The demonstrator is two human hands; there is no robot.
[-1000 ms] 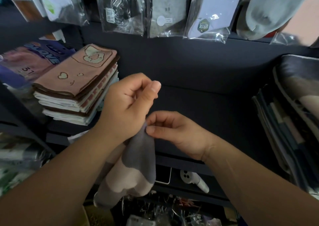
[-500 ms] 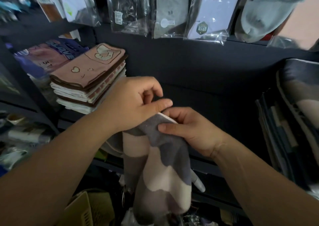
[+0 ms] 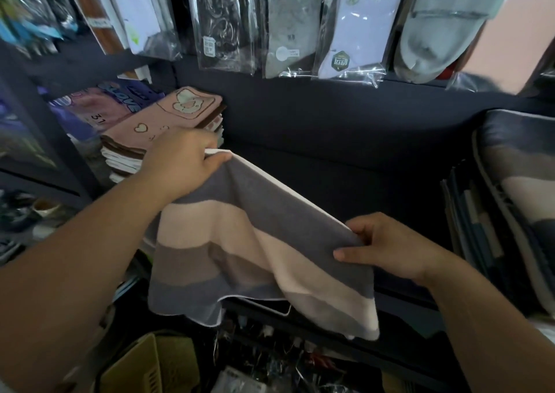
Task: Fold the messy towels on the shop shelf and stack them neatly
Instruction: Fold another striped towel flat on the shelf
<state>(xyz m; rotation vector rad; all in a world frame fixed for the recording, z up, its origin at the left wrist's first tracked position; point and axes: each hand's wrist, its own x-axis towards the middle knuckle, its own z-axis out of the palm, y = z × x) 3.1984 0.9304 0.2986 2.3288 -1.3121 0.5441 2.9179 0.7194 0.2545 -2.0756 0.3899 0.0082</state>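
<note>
A towel (image 3: 255, 242) with wavy grey, beige and brown bands and a white edge hangs spread in front of the dark shelf (image 3: 345, 176). My left hand (image 3: 183, 161) grips its upper left corner. My right hand (image 3: 387, 245) pinches the other top corner, lower and to the right. The top edge runs taut between them and the rest drapes down. A neat stack of folded pink and white towels (image 3: 156, 131) sits on the shelf at the left, just behind my left hand.
Packaged socks (image 3: 288, 23) hang in plastic bags above the shelf. More striped folded textiles (image 3: 516, 206) stand at the right. Purple packages (image 3: 99, 107) lie behind the pink stack. A yellow basket (image 3: 150, 368) and clutter sit below.
My hands have moved apart, stretching the bunched towel out wide. The left hand went up toward the pink stack and the right hand came down to the right.
</note>
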